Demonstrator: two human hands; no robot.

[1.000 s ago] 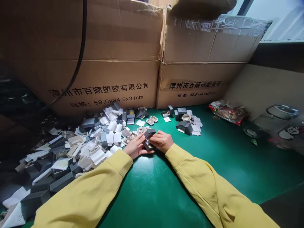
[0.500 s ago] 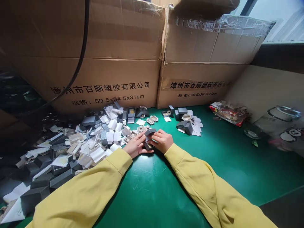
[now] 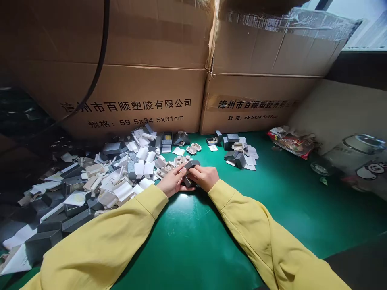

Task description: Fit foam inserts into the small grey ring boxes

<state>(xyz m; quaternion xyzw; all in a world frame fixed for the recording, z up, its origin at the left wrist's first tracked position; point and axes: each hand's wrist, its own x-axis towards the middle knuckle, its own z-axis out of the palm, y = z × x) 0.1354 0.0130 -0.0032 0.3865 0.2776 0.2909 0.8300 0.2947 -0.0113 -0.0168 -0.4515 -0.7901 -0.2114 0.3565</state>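
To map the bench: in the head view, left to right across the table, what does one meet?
Pile of boxes, left hand, small grey box, right hand, smaller box cluster, crumpled wrappers, glass jar.

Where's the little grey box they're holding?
In the head view's middle, the little grey box sits between the left hand and right hand, just right of the box pile.
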